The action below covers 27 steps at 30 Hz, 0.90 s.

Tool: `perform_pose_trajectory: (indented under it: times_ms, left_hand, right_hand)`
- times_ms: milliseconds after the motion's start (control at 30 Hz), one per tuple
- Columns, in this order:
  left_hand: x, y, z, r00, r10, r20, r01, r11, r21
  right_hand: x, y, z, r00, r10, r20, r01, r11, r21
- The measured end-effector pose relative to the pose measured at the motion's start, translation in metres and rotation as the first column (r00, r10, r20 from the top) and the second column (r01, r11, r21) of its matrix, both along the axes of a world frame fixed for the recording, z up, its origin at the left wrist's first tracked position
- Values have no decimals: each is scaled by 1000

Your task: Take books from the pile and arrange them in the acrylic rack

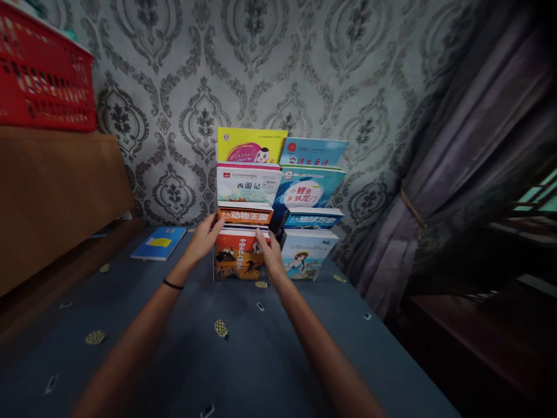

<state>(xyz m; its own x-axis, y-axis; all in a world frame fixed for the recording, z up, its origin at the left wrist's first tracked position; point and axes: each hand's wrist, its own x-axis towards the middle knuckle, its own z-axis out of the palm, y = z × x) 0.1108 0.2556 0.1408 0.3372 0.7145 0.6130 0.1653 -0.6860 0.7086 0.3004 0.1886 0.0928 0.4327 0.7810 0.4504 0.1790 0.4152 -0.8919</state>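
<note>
Books stand in several tiers, two side by side, in a clear rack whose edge shows low at the left. My left hand (205,238) curls round the left edge of the front-left stack, its fingertips by the orange animal book (248,216). My right hand (270,251) grips the upper right edge of the red-orange book (237,255) in front. That book stands upright between my hands. Behind them rise a white book (249,183) and a yellow book (250,142). Which books my left fingers pinch is partly hidden.
To the right stand a light-blue book (307,252), a dark-blue book (313,219), a carp-story book (308,188) and a blue book (314,151). A blue booklet (159,242) lies flat at left. A red basket (47,75) tops the wooden cabinet (61,197). Curtains (418,191) hang right.
</note>
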Motion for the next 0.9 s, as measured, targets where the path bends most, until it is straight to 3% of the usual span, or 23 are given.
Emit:
perform_pose_trajectory:
  times_ms: [167, 433, 600, 767, 900]
  left_hand:
    - [0, 13, 5, 999, 9, 53, -4, 995, -95]
    - [1, 15, 14, 996, 8, -90, -12, 999, -41]
    - [5, 7, 17, 991, 11, -132, -18, 999, -49]
    - [11, -3, 17, 989, 27, -144, -35, 998, -54]
    - [14, -3, 16, 986, 33, -163, -31, 999, 11]
  right_hand:
    - [2, 6, -5, 999, 35, -21, -35, 999, 11]
    - [5, 5, -7, 999, 41, 1, -41, 999, -31]
    - [2, -4, 0, 996, 83, 17, -84, 996, 41]
    - [2, -4, 3, 998, 13, 63, -17, 998, 54]
    - [-1, 1, 1, 992, -85, 92, 75, 992, 98]
